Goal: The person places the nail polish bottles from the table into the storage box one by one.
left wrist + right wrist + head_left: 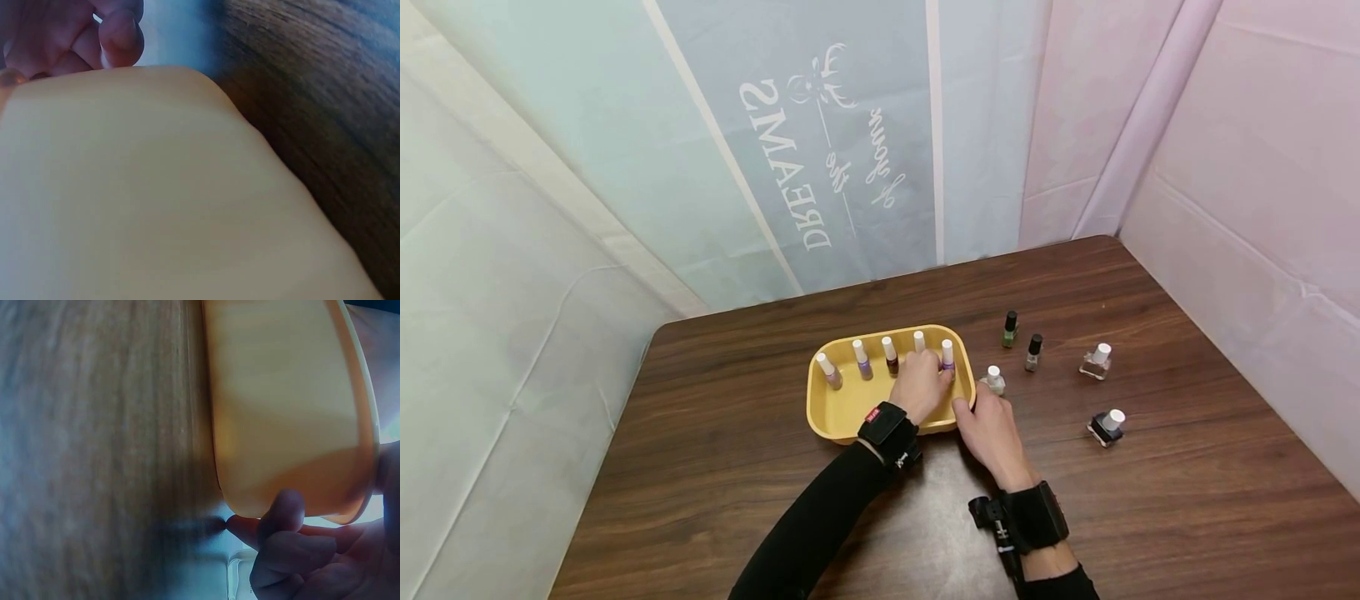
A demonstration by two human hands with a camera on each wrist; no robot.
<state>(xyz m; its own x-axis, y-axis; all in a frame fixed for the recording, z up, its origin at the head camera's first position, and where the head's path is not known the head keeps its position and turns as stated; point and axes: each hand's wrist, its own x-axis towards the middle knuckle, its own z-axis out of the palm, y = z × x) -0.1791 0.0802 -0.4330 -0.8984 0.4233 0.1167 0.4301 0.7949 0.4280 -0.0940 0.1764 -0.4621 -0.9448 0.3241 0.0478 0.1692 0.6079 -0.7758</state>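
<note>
A yellow tub [850, 412] sits on the table, with several white-capped nail polish bottles standing in a row along its far side. My left hand [921, 385] reaches over the near rim into the tub, its curled fingers at the rightmost purple nail polish bottle [947, 357]; it seems to pinch that bottle low down, though the fingertips are partly hidden. Beside it, another white-capped bottle [919, 340] is half covered by the hand. My right hand [992, 429] grips the tub's right near corner, thumb at the rim and the curled fingers [294, 550] outside the wall.
Right of the tub, a clear white-capped bottle [994, 379] stands close to the right hand. Farther right are a green black-capped bottle [1009, 331], a grey black-capped bottle [1033, 354], a pale bottle [1096, 362] and a dark bottle [1106, 428]. Fabric curtains [865, 167] border the table.
</note>
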